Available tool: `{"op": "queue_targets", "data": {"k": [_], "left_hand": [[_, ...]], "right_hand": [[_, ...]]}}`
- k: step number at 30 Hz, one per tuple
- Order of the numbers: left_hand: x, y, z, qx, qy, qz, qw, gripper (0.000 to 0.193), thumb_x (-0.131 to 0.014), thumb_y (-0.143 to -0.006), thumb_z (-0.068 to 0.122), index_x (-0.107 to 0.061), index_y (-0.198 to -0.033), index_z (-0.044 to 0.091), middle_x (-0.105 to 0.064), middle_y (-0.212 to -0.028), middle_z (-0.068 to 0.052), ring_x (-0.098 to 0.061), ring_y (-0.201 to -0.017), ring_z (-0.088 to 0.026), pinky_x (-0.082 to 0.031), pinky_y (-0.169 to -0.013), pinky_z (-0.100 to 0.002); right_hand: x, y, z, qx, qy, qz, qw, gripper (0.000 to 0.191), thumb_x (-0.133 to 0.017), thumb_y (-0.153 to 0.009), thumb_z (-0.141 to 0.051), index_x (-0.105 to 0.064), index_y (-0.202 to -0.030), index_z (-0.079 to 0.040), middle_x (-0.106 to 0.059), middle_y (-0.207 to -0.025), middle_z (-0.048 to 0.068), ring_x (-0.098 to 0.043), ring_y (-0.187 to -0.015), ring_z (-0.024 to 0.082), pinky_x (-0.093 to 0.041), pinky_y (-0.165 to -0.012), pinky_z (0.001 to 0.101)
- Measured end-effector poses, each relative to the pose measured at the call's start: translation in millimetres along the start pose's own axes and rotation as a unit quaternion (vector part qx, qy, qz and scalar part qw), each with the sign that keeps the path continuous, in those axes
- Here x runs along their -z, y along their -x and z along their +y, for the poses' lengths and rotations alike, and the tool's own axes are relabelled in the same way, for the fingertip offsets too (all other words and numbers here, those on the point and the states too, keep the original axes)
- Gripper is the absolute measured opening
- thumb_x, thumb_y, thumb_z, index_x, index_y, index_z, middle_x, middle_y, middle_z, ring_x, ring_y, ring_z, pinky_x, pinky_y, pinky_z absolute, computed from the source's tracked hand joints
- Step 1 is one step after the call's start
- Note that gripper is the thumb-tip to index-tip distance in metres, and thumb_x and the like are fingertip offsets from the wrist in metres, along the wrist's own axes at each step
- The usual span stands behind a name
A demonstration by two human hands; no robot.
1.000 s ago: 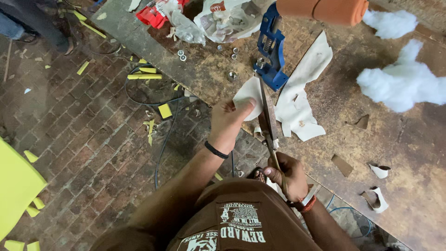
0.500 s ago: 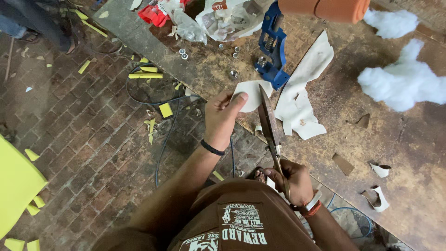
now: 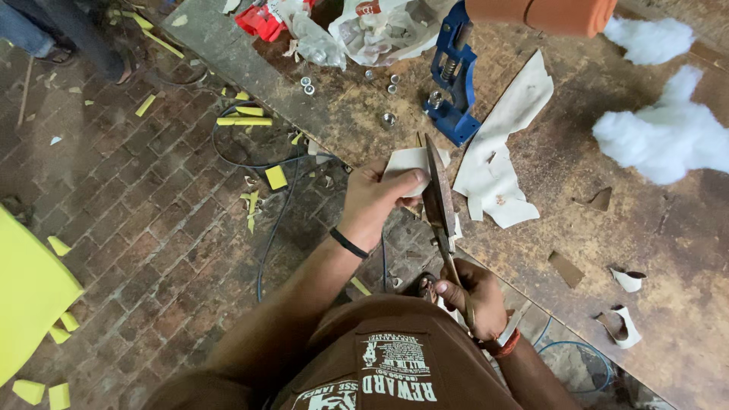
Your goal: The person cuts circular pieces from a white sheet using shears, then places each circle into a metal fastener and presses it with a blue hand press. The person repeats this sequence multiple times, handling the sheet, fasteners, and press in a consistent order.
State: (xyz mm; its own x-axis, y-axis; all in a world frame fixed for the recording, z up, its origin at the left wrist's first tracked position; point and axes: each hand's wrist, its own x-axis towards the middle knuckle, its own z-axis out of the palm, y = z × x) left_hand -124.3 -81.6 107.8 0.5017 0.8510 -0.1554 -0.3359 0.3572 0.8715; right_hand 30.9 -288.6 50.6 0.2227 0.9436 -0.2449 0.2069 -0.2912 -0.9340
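Left hand (image 3: 377,199) pinches white sheet piece (image 3: 406,163); right hand (image 3: 469,292) clenched on shears (image 3: 439,201). Blades on the piece's edge, cut unfinished; offcuts (image 3: 497,163) on tabletop (image 3: 607,250).

A small pale sheet piece (image 3: 406,163) sits flat above the workbench edge. Long dark scissors (image 3: 439,205) cut into its right side, blades pointing far.

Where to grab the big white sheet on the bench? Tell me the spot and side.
Take the big white sheet by its long upper strip, coming from the right. That edge lies flat and clear; the blue press crowds its left side, and the scissors work near its lower left.
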Motion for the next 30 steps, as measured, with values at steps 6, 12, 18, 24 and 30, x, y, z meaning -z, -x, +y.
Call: {"op": "queue_targets", "data": {"k": [6, 12, 18, 24, 30], "left_hand": [[19.9, -4.1, 6.3, 0.091, -0.070, -0.057, 0.992, 0.026, -0.079, -0.088, 0.017, -0.074, -0.102, -0.005, -0.075, -0.083, -0.010, -0.068, -0.065, -0.013, -0.053, -0.056, -0.026], [27.0, -3.1, 7.3, 0.073, -0.060, -0.007, 0.996, 0.032, -0.079, -0.087, 0.019, -0.074, -0.110, -0.002, -0.077, -0.092, -0.013, -0.072, -0.068, -0.017, -0.060, -0.063, -0.032], [17.3, 0.4, 0.7, -0.026, 0.071, 0.057, 0.996, 0.029, -0.079, -0.088, 0.023, -0.073, -0.106, 0.001, -0.075, -0.102, -0.011, -0.074, -0.089, -0.017, -0.065, -0.079, -0.035], [10.4, 6.8, -10.3, -0.011, 0.029, 0.074, 0.997, 0.029, -0.081, -0.087, 0.026, -0.073, -0.103, 0.003, -0.076, -0.100, -0.009, -0.075, -0.090, -0.015, -0.065, -0.082, -0.035], [6.1, 11.6, -22.1, -0.019, -0.019, 0.057, 0.998, 0.033, -0.082, -0.091, 0.027, -0.075, -0.104, -0.002, -0.077, -0.096, -0.013, -0.072, -0.084, -0.016, -0.061, -0.078, -0.033]], "right_hand": [[-2.3, 1.7, 2.9, -0.034, 0.026, 0.005, 0.999, 0.038, -0.079, -0.083, -0.040, -0.071, -0.084, -0.004, -0.064, -0.061, 0.002, -0.056, -0.053, 0.010, -0.047, -0.048, 0.0300], [0.1, 2.0, -4.4, -0.072, 0.095, 0.014, 0.993, 0.037, -0.082, -0.081, -0.038, -0.072, -0.073, -0.003, -0.057, -0.048, 0.001, -0.051, -0.043, 0.009, -0.041, -0.041, 0.0320], [3.0, 5.9, -1.5, -0.111, 0.128, 0.010, 0.985, 0.039, -0.080, -0.079, -0.044, -0.075, -0.076, -0.005, -0.063, -0.048, 0.004, -0.058, -0.042, 0.011, -0.044, -0.041, 0.0318], [-6.2, 1.3, 10.4, -0.033, 0.144, 0.017, 0.989, 0.042, -0.077, -0.079, -0.046, -0.075, -0.083, -0.005, -0.067, -0.058, 0.006, -0.056, -0.050, 0.016, -0.042, -0.048, 0.0345], [-12.6, -2.5, 4.8, 0.024, -0.004, 0.012, 1.000, 0.041, -0.075, -0.084, -0.046, -0.071, -0.089, -0.006, -0.068, -0.064, 0.000, -0.060, -0.056, 0.010, -0.049, -0.051, 0.0289]]}}
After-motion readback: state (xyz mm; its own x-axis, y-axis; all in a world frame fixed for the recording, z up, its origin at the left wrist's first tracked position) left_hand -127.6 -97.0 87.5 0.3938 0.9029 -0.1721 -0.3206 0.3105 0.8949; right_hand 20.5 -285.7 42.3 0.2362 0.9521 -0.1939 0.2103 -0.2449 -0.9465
